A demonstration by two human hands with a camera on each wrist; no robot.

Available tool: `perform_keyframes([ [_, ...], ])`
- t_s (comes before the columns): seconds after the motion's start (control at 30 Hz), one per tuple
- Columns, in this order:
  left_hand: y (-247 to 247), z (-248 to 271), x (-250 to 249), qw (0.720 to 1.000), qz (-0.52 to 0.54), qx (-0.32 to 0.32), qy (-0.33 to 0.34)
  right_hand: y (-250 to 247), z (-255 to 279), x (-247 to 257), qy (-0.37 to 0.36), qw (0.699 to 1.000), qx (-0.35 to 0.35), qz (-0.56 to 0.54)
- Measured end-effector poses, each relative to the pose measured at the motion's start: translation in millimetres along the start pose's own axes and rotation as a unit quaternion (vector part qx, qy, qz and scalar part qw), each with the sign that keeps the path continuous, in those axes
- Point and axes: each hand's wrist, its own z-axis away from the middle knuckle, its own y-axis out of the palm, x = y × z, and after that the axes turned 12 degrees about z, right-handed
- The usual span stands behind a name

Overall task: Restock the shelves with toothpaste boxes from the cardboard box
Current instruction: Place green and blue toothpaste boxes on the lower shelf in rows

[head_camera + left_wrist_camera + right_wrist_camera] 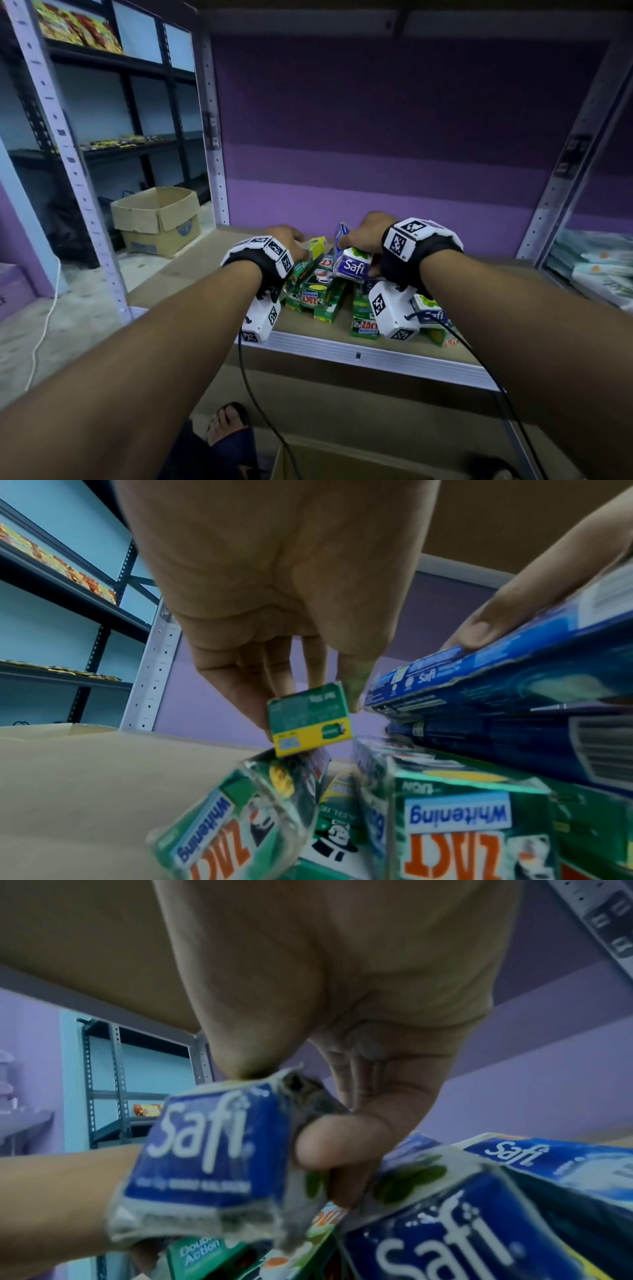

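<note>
A jumble of green Zact toothpaste boxes (pixel 320 296) and blue Safi boxes (pixel 430 313) lies on the brown shelf board (pixel 191 263). My left hand (pixel 291 240) pinches a small green and yellow box (pixel 310 719) by its end, just above the pile's left side. My right hand (pixel 368 233) grips a blue and white Safi box (pixel 352 263), thumb on one side and fingers on the other (pixel 342 1145), held tilted above the pile. More Safi boxes (pixel 462 1218) lie under that hand.
An open cardboard box (pixel 159 219) stands on the floor at the left behind a shelf post (pixel 68 164). Another carton's edge (pixel 342 462) shows below the shelf near my foot. White packets (pixel 596 270) fill the bay to the right. A purple wall backs the shelf.
</note>
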Motion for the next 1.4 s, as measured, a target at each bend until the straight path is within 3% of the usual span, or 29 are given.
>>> perform_keyframes([
  [0.4, 22.8, -17.2, 16.1, 0.998, 0.052, 0.002, 0.037, 24.8, -58.7, 2.4, -0.002, 0.988, -0.019, 0.155],
  [0.57, 26.7, -16.7, 19.1, 0.997, 0.055, 0.002, 0.049, 25.0, -61.4, 2.4, -0.001, 0.993, 0.013, 0.114],
  [0.73, 21.8, -8.4, 16.3, 0.996, 0.002, 0.020, 0.082, 19.0, -45.7, 1.9, -0.012, 0.995, 0.012, 0.100],
  [1.17, -8.8, 37.5, -16.3, 0.988, -0.066, 0.028, 0.134, -18.6, 20.6, -12.8, -0.125, 0.968, -0.023, 0.215],
  [1.4, -23.4, 75.7, -39.8, 0.978, -0.092, 0.073, 0.173, -34.5, 61.5, -28.1, -0.139, 0.969, -0.020, 0.204],
])
